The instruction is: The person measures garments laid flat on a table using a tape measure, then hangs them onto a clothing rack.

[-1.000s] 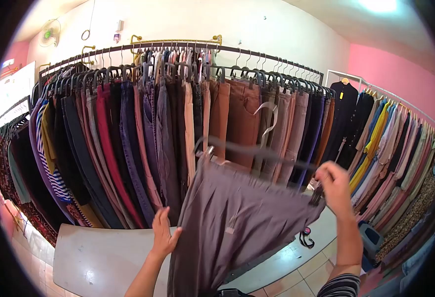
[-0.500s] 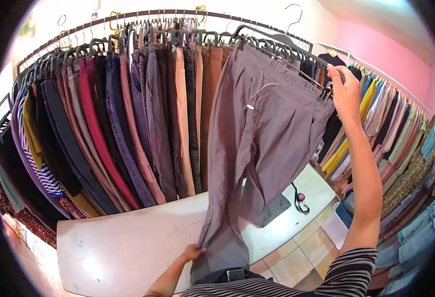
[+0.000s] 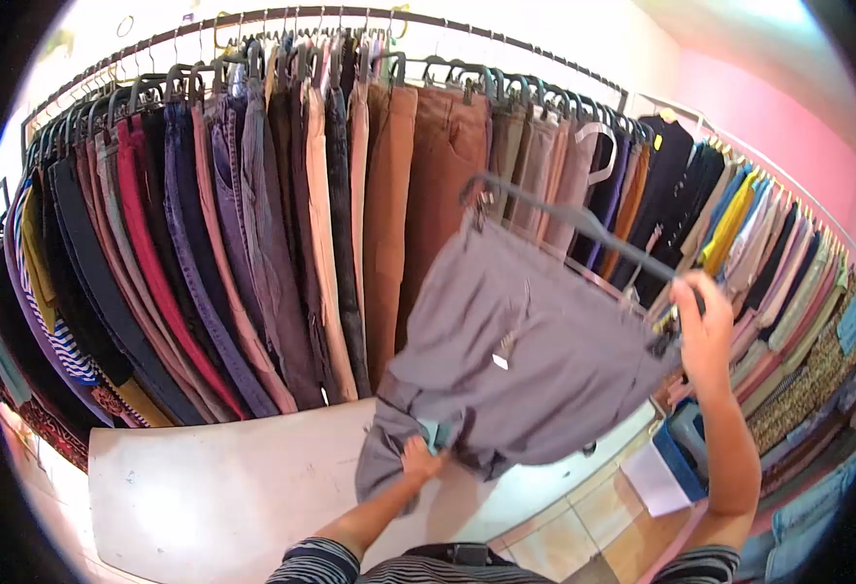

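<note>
Head view, A: Where're the grey trousers [image 3: 554,341]?

B: Mid-air over pale desk [image 3: 204,487], in front of row of hung garments [image 3: 270,224]. Clipped to dark hanger [image 3: 583,222] at 2 pts. Can't tell if lowest cloth touches desk.

A: R hand [image 3: 704,329]?

B: Grip clenched on hanger's R end, just by R clip [image 3: 663,343]. Prob. b/c bar's stiff: 1 hand there takes most of wt. w/o creasing cloth. Cost: hanger tilted, R end lower.

A: Hook [image 3: 603,151]?

B: Looks clear of rail [image 3: 301,12], so hand must bear the load, est.

A: L hand [image 3: 420,459]?

B: Grip looks closed on bunched leg cloth; fingertips part hidden. Teal patch [image 3: 434,433] beside it, ID unclear. Likely steadies the legs, since only the waist is clipped.

A: Why clips wide apart?

B: Spreads waistband, I'd judge. Front faces wearer; white tag [image 3: 501,361] shows.
</note>
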